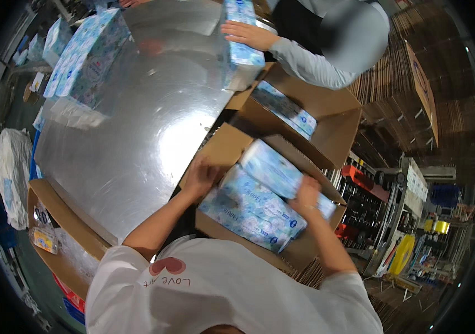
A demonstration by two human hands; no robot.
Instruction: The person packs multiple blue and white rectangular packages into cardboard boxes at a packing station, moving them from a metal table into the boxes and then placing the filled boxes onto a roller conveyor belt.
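Observation:
An open cardboard carton [226, 229] stands in front of me with its flaps folded out. Blue-and-white patterned tissue packs [251, 209] fill its near side. Along the far side, another tissue pack [273, 167] lies tilted, partly in the carton. My right hand [306, 195] is closed over the right end of that pack, slightly blurred. At the carton's left flap [221, 147] is my left hand [201, 177], smeared by motion. Its fingers are too blurred to show whether they grip the flap or a pack edge.
A metal table [154, 117] extends to my left, bearing a stack of tissue packs [90, 61]. Across from me, a co-worker's hand [251, 34] rests on more packs beside a second carton [335, 119]. Flattened cardboard [399, 89] is stacked at right; an open box [68, 228] sits at left.

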